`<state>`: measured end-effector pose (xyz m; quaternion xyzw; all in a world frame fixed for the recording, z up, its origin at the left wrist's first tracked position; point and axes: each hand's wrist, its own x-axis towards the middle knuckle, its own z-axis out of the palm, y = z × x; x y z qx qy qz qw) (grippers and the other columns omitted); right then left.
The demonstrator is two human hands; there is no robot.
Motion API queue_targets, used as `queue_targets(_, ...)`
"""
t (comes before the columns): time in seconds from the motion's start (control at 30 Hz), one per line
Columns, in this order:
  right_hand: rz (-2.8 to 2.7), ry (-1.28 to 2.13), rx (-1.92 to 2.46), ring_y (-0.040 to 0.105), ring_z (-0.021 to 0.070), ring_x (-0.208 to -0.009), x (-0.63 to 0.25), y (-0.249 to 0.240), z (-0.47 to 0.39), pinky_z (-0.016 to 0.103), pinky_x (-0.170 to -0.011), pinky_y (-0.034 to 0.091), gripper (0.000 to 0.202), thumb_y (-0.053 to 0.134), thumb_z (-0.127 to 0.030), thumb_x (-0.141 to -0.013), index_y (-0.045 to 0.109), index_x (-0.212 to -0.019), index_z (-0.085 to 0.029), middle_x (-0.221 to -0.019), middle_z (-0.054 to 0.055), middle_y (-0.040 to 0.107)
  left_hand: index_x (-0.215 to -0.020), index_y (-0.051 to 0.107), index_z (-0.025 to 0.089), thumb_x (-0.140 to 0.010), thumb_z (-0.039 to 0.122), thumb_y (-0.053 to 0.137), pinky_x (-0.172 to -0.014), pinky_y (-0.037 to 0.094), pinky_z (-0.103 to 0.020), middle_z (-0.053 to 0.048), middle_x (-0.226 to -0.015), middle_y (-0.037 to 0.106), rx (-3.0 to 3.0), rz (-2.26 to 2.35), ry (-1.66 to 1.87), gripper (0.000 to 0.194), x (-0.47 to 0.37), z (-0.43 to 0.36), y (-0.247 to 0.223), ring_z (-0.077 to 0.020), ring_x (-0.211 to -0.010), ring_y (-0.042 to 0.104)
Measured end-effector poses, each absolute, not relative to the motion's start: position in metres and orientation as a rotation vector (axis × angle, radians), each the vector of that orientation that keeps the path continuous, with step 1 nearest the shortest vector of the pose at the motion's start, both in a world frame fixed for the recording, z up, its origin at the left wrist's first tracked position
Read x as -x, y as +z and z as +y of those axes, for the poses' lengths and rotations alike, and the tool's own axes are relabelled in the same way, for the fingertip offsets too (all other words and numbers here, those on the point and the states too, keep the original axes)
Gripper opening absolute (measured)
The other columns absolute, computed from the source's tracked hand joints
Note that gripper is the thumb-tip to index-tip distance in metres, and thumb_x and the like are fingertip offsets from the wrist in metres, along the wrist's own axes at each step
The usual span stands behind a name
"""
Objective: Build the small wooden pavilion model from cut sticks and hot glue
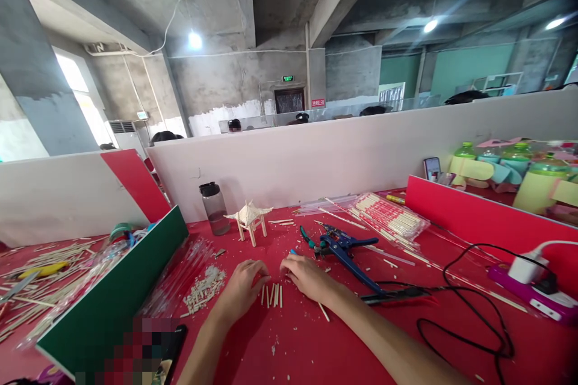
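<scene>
Several short wooden sticks point(271, 296) lie side by side on the red tabletop between my hands. My left hand point(246, 286) rests just left of them, its fingers bent and a gap showing between thumb and fingers. On the other side, my right hand point(309, 277) is held low over the table with curved fingers, nothing visible in it. One loose stick point(324, 311) lies partly under my right forearm. Beyond my hands stands a small pavilion model point(250, 216) made of sticks. Blue-handled pliers point(345, 246) lie right of my right hand.
A pile of short stick pieces point(205, 290) lies at left, near a green divider point(112, 289). A dark-lidded bottle point(214, 210) stands behind. At right are a stick bundle point(391, 216), black cables point(478, 301) and a purple power strip point(537, 298). A white partition point(289, 162) crosses the back.
</scene>
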<state>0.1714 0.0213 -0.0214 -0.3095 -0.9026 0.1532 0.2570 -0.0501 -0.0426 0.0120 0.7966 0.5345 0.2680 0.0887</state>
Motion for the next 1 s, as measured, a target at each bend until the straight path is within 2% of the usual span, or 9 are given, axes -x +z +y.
queue_targets(0.13,-2.471,0.347,0.904,0.059,0.0184,-0.090,-0.172,-0.020,0.017,0.026,-0.076,0.041,0.029,0.049,0.000,-0.084,0.058,-0.104,-0.020,-0.104,0.006,0.061,-0.092,0.064,0.022,-0.094,0.024,0.049,-0.089,0.048,-0.035,-0.007,-0.097,0.071,-2.400,1.547,0.816,0.015,0.042,-0.040,0.003,-0.0230,-0.094,0.064)
queue_targets(0.23,-2.403,0.382,0.919,0.057,0.0182,-0.088,-0.170,-0.020,0.015,0.026,-0.075,0.041,0.031,0.051,0.001,-0.079,0.053,-0.101,-0.021,-0.103,0.006,0.057,-0.098,0.066,0.023,-0.095,0.025,0.050,-0.091,0.048,-0.035,-0.007,-0.102,0.072,-2.440,1.515,0.830,0.017,0.038,-0.038,0.001,-0.0232,-0.098,0.064)
queue_targets(0.43,-2.002,0.889,0.795,0.058,0.0143,-0.073,-0.160,-0.014,0.014,0.024,-0.066,0.044,0.025,0.056,-0.005,-0.075,0.044,-0.087,-0.023,-0.083,-0.002,0.055,-0.109,0.071,0.025,-0.097,0.031,0.052,-0.089,0.049,-0.036,-0.008,-0.101,0.073,-2.501,1.431,0.875,0.024,0.022,-0.042,0.010,-0.0233,-0.095,0.064)
queue_targets(0.53,-1.838,1.156,0.734,0.058,0.0138,-0.070,-0.157,-0.014,0.016,0.023,-0.063,0.043,0.026,0.062,-0.009,-0.070,0.045,-0.085,-0.022,-0.080,-0.004,0.055,-0.108,0.073,0.025,-0.096,0.032,0.054,-0.085,0.050,-0.035,-0.008,-0.098,0.073,-2.491,1.428,0.919,0.024,0.016,-0.043,0.012,-0.0231,-0.092,0.063)
queue_targets(0.67,-1.592,1.354,0.706,0.056,0.0115,-0.068,-0.158,-0.016,0.019,0.023,-0.064,0.043,0.027,0.069,-0.017,-0.066,0.049,-0.085,-0.021,-0.088,-0.003,0.057,-0.106,0.074,0.025,-0.095,0.031,0.055,-0.083,0.049,-0.034,-0.007,-0.094,0.073,-2.438,1.476,1.010,0.023,0.017,-0.040,0.009,-0.0230,-0.090,0.062)
queue_targets(0.8,-1.486,1.410,0.694,0.057,0.0127,-0.072,-0.160,-0.013,0.018,0.026,-0.071,0.045,0.035,0.079,-0.028,-0.063,0.050,-0.081,-0.020,-0.089,-0.002,0.059,-0.103,0.074,0.023,-0.096,0.031,0.053,-0.084,0.050,-0.033,-0.008,-0.097,0.071,-2.322,1.496,1.107,0.023,0.019,-0.039,0.007,-0.0224,-0.092,0.063)
queue_targets(1.0,-1.451,1.358,0.685,0.055,0.0142,-0.074,-0.157,-0.013,0.017,0.027,-0.071,0.045,0.039,0.083,-0.037,-0.062,0.052,-0.079,-0.021,-0.082,-0.003,0.056,-0.102,0.071,0.022,-0.099,0.029,0.047,-0.082,0.050,-0.029,-0.007,-0.098,0.070,-2.261,1.426,1.126,0.025,0.016,-0.043,0.013,-0.0190,-0.090,0.065)
